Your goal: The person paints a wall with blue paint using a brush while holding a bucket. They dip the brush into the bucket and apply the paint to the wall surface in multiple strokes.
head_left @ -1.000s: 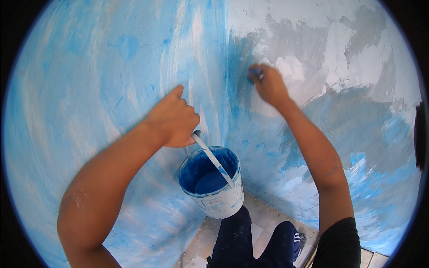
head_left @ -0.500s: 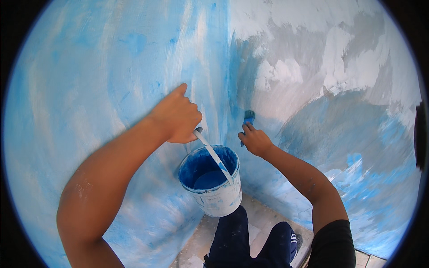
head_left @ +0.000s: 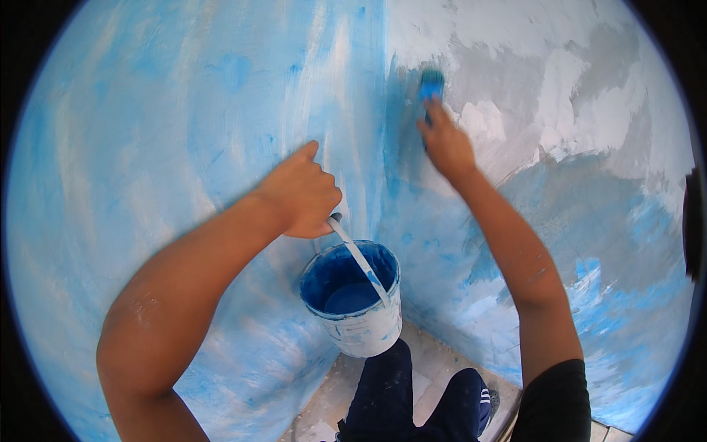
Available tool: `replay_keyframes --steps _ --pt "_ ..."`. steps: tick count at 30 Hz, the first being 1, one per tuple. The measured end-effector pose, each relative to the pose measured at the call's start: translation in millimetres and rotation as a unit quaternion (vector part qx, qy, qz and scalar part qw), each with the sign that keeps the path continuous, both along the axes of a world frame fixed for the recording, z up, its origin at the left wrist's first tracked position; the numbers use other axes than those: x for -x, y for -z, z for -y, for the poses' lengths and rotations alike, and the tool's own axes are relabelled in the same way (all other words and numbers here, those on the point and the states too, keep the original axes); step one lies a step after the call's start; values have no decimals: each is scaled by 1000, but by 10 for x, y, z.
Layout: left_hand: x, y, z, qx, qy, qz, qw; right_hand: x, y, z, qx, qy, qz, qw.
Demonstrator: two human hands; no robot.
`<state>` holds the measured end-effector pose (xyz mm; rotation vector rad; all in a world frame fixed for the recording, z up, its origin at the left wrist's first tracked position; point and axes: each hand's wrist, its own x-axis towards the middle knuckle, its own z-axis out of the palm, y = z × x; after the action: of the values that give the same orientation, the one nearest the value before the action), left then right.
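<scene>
The right hand [head_left: 446, 144] is raised against the wall and is closed around a paintbrush [head_left: 431, 87], whose handle is mostly hidden by the fingers. The blue head of the brush is seen just above the fingertips, pressed to the wall right beside the inner corner [head_left: 384, 110], so the long axis of the brush runs roughly upward, in line with the forearm. The brush is held at the edge where blue paint meets the bare grey and white plaster [head_left: 545, 81], which lies up and to the right of it.

The left hand [head_left: 300, 193] is clenched into a fist on the thin wire handle [head_left: 359, 259] of a paint bucket [head_left: 355, 302]. The bucket is hung below and slightly right of that fist, tilted, with blue paint seen inside and smears on its white outside. It is held between the two arms, below the brush and nearer to the left hand.

The wall to the left [head_left: 162, 125] is covered in streaky blue. Below the bucket, dark trousers [head_left: 390, 390] and a pale floor [head_left: 331, 398] are seen. Nothing is placed between the brush and the unpainted patch.
</scene>
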<state>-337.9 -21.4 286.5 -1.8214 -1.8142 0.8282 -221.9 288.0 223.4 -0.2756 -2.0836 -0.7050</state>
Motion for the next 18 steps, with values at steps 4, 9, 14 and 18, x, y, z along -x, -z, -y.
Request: replay_keyframes --steps 4,9,14,18 --pt "57 11 -1 -13 25 8 1000 -19 1510 11 -53 6 211 976" --pt "79 43 -12 -14 41 0 999 182 1564 459 302 26 379 874" --pt "122 111 30 -9 42 -2 999 546 117 200 316 -26 177 932" --pt "74 72 39 8 31 -3 999 442 -849 470 273 -22 20 962"
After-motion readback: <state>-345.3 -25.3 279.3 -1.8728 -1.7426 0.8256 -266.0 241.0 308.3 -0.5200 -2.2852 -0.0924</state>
